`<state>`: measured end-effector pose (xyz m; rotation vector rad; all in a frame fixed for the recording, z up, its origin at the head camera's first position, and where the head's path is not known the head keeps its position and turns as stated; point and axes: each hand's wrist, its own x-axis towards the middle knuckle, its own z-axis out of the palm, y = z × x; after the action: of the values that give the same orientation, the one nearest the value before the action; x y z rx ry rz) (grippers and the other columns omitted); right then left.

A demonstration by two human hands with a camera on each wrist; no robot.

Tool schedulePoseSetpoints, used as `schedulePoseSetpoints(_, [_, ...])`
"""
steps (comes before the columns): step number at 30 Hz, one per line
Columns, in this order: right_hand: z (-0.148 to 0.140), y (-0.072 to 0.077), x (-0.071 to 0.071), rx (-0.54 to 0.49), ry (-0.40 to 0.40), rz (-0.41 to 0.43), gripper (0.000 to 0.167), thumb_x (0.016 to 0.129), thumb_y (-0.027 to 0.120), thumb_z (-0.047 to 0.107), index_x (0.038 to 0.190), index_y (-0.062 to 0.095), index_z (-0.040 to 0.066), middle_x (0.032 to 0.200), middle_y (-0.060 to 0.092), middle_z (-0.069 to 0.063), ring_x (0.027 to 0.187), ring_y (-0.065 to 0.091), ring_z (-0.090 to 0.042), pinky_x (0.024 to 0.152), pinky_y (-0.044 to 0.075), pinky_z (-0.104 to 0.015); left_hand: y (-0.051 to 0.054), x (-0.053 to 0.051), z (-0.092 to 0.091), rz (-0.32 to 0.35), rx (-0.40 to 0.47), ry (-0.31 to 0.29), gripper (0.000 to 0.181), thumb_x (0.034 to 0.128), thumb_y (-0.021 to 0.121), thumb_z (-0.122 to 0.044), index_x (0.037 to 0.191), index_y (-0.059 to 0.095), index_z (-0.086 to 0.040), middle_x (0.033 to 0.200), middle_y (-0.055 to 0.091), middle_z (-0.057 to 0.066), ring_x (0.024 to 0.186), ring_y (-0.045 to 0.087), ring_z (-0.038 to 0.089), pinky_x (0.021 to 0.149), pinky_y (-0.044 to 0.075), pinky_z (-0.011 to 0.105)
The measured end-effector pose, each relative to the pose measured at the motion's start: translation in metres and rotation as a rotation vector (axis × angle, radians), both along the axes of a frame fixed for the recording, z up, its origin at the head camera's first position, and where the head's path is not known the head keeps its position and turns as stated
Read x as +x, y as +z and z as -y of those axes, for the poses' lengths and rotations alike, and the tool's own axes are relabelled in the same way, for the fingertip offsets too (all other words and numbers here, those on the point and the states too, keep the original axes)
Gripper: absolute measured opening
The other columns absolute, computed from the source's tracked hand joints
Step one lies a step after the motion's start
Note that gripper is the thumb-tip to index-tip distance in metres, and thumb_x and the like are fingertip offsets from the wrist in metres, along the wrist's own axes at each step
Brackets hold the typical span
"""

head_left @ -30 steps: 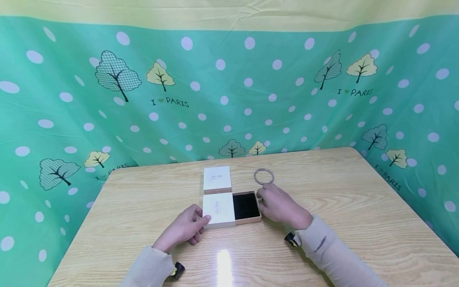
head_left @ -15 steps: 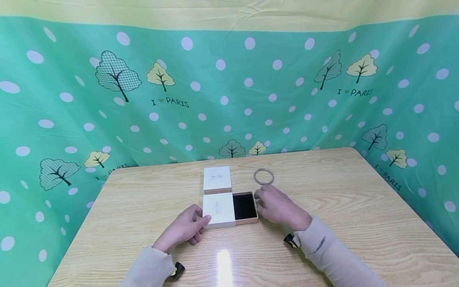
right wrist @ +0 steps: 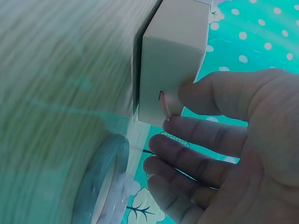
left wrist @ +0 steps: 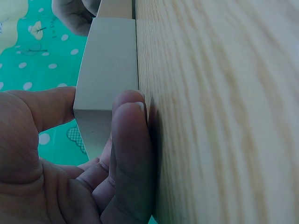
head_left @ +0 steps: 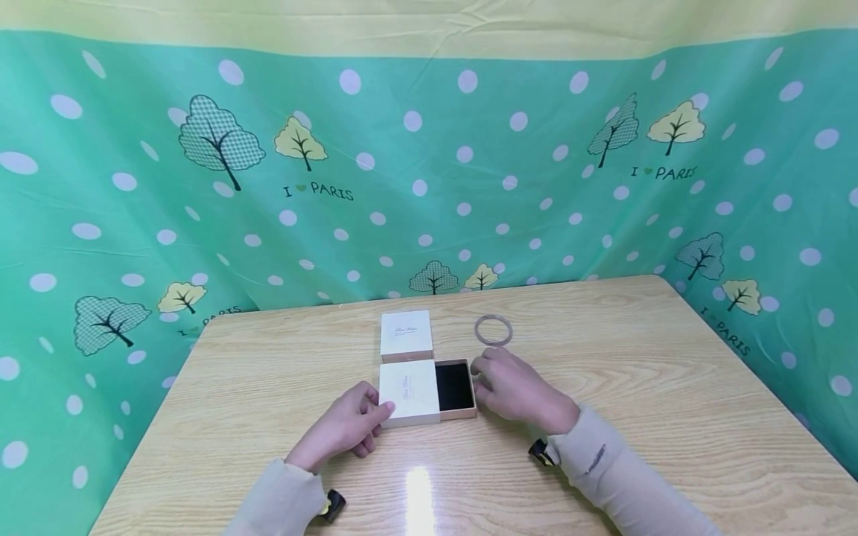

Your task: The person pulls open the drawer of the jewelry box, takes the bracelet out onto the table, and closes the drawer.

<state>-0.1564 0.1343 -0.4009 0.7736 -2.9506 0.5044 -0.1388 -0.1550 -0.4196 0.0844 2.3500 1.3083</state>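
A white slide-out gift box lies on the table, its pinkish-tan drawer with black lining partly out to the right. My left hand grips the sleeve's left end, thumb on the top, fingers curled by the side. At the drawer's outer end is my right hand. In the right wrist view its thumb touches the drawer's end face, and the index fingertip is at a small ribbon tab. The other fingers of that hand are loosely bent and hold nothing.
A second white box sits right behind the first. A greyish bangle lies flat beyond my right hand. The wooden table reaches back to a green dotted curtain.
The drawer has slid left into the sleeve, so less of its black lining shows. My right hand has moved left along with it. My left hand and the sleeve have stayed put.
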Motion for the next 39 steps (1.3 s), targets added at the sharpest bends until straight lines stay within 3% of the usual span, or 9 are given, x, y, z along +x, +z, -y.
schedulePoseSetpoints(17, [0.006,0.0,0.004,0.029,0.036,-0.03,0.019,0.086,0.067,0.017,0.102,0.069,0.006,0.095,0.059,-0.001,0.089,0.054,-0.017,0.077,0.051,-0.032,-0.001,-0.001,0.0,0.003,0.004,-0.004,0.041,0.0941,0.059,-0.039,0.108,0.046,-0.003,0.075,0.06,0.01,0.05,0.058,0.018,0.046,0.053,0.031])
schedulePoseSetpoints(28, [0.009,-0.001,0.006,0.057,0.043,-0.059,0.015,0.086,0.067,0.019,0.099,0.069,0.011,0.088,0.056,0.005,0.081,0.05,-0.012,0.067,0.048,-0.027,0.0,-0.001,0.001,-0.001,0.003,-0.004,0.042,0.094,0.059,-0.039,0.109,0.046,-0.003,0.075,0.06,0.01,0.051,0.059,0.019,0.046,0.053,0.032])
schedulePoseSetpoints(39, [0.011,0.0,0.009,0.09,0.05,-0.05,0.018,0.086,0.066,0.023,0.102,0.069,0.015,0.09,0.057,0.006,0.083,0.051,-0.013,0.063,0.046,-0.028,0.002,0.001,0.0,-0.017,0.003,-0.005,0.041,0.0944,0.059,-0.038,0.108,0.046,-0.003,0.074,0.06,0.01,0.05,0.059,0.019,0.045,0.052,0.032])
